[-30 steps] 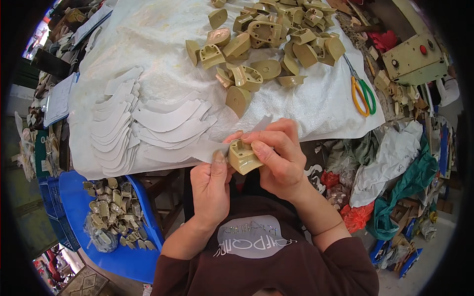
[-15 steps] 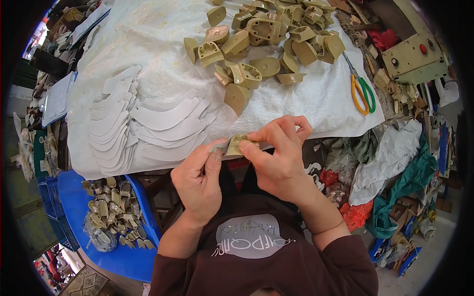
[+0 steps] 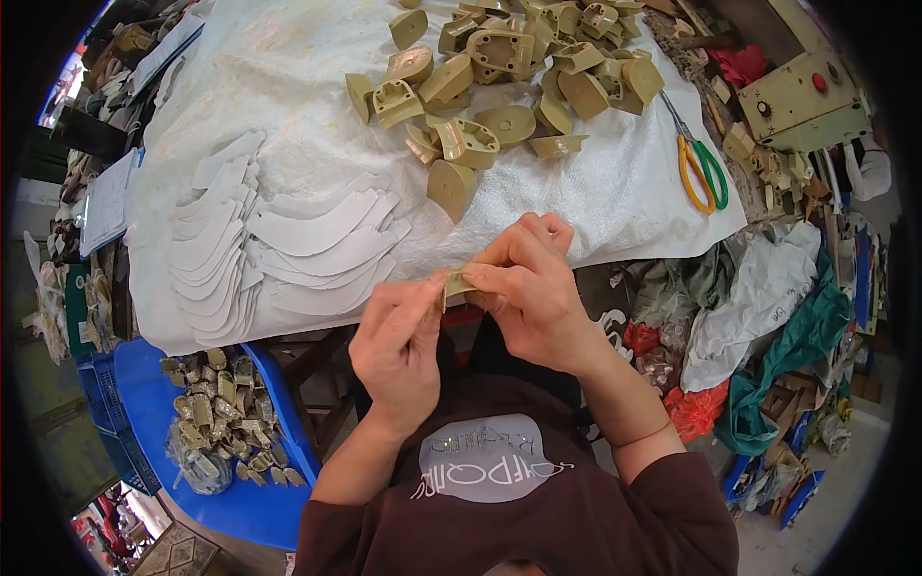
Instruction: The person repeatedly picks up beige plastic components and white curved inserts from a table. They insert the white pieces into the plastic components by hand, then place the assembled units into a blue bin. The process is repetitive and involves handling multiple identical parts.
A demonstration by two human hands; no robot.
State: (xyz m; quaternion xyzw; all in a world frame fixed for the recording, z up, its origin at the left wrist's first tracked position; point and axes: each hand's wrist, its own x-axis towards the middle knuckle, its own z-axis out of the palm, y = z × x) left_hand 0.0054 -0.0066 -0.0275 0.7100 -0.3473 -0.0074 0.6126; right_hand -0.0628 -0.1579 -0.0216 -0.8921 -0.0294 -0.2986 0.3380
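Observation:
Just past the table's near edge, both hands meet at a small tan shoe heel (image 3: 458,284). My right hand (image 3: 528,283) is closed on the heel, thumb on the side toward me. My left hand (image 3: 399,336) pinches at its left end; the grey curved piece it held shows at most as a thin edge now, mostly hidden by fingers. Left of the hands lie two overlapping stacks of pale curved cut pieces (image 3: 322,230). Farther back is a loose heap of tan shoe heels (image 3: 504,125), the nearest single one (image 3: 450,189) lying beyond my right hand.
Yellow-and-green-handled scissors (image 3: 701,173) lie at the right on the white table cover (image 3: 307,106). A blue chair (image 3: 216,509) at lower left holds several heels and a plastic bag. A control box (image 3: 802,101) stands far right, above crumpled bags (image 3: 744,317).
My left hand has moved right and turned, closing over the heel's left end. The grey piece is now mostly out of sight. My right hand shifts slightly left.

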